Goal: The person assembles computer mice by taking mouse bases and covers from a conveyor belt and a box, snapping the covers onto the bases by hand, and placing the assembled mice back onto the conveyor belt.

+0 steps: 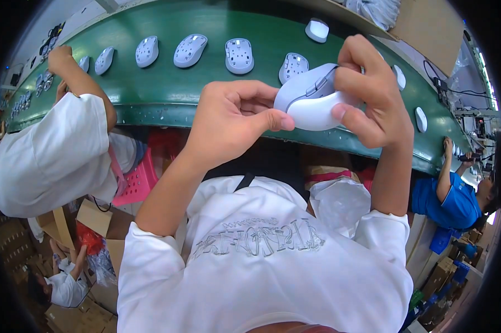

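Observation:
Between my two hands I hold a white computer mouse, tilted on its side above the near edge of the green conveyor belt. My left hand grips one end, its thumb along the lower edge. My right hand pinches the other end, with the thumb pressed on the white shell and the fingers curled over the top. Side buttons show on the grey-white flank. Just behind it, a mouse with small dark openings on its face lies on the belt.
More mice, such as this one, lie spaced along the belt to the left; a smooth white one sits farther back. Co-workers in a white shirt and a blue shirt work at either side. A pink basket stands at my left.

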The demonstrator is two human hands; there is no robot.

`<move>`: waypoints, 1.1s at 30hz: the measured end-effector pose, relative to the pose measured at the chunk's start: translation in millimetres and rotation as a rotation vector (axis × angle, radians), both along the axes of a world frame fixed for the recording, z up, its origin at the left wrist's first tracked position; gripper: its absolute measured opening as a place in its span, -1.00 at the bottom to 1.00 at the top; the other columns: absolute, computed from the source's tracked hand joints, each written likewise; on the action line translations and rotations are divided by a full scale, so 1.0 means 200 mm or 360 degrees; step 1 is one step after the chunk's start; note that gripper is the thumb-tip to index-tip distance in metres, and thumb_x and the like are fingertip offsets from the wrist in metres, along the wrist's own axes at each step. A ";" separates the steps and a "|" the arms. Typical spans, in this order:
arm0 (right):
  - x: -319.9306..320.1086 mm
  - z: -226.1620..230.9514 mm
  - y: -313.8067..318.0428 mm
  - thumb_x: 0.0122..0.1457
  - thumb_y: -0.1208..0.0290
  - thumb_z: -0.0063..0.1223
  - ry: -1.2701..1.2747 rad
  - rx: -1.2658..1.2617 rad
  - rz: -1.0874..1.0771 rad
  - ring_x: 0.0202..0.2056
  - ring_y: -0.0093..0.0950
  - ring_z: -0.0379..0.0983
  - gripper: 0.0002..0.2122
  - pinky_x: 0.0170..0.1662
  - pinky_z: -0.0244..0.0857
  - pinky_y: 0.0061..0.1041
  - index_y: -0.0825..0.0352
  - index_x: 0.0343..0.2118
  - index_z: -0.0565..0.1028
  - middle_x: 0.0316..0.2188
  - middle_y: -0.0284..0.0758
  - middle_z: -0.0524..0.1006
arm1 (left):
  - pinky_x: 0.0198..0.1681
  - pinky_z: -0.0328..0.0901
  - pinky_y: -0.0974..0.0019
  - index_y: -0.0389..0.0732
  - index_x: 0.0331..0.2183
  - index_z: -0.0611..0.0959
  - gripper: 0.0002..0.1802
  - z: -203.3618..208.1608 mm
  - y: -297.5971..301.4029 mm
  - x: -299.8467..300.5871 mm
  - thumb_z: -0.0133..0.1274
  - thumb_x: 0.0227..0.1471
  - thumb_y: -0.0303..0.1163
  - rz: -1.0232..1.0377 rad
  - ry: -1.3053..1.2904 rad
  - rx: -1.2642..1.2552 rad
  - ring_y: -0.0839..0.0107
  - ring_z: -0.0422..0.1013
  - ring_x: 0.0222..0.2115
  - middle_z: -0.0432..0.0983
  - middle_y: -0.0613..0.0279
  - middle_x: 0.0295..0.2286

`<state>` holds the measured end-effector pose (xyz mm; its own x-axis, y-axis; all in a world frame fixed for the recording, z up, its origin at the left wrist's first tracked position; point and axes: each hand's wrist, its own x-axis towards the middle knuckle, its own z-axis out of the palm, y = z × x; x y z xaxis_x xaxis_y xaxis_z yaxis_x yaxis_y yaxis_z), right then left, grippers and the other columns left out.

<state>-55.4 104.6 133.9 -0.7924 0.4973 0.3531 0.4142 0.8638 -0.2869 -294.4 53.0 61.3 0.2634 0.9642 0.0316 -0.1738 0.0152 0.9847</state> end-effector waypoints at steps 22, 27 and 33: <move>-0.22 -0.34 -0.28 0.12 0.53 -0.15 0.1419 -0.0472 -0.0415 0.08 -0.15 0.35 -0.54 0.15 0.21 -0.27 0.43 0.14 0.30 0.10 0.04 0.36 | -0.26 0.41 0.46 -0.47 -0.17 0.56 -0.68 -0.18 -0.21 0.09 0.15 -0.06 -0.70 0.0226 -0.0746 -0.0068 0.37 0.49 -0.41 0.56 0.07 -0.35; -0.21 -0.34 -0.34 0.26 0.46 -0.32 0.1957 -0.0813 -0.0460 0.13 -0.12 0.33 -0.56 0.19 0.20 -0.25 0.46 0.20 0.23 0.06 0.10 0.39 | -0.22 0.38 0.44 -0.44 -0.18 0.56 -0.64 -0.16 -0.23 0.09 0.18 -0.12 -0.72 0.0282 -0.0764 -0.0022 0.38 0.46 -0.39 0.55 0.09 -0.33; -0.30 -0.43 -0.37 -0.15 0.06 0.43 0.1932 -0.0842 -0.0615 0.11 -0.17 0.36 0.05 0.19 0.21 -0.28 0.40 0.30 -0.04 0.12 0.02 0.35 | -0.26 0.38 0.43 -0.41 -0.20 0.60 -0.57 -0.18 -0.20 0.12 0.25 -0.23 -0.72 0.0499 -0.0271 0.0421 0.39 0.47 -0.40 0.56 0.09 -0.33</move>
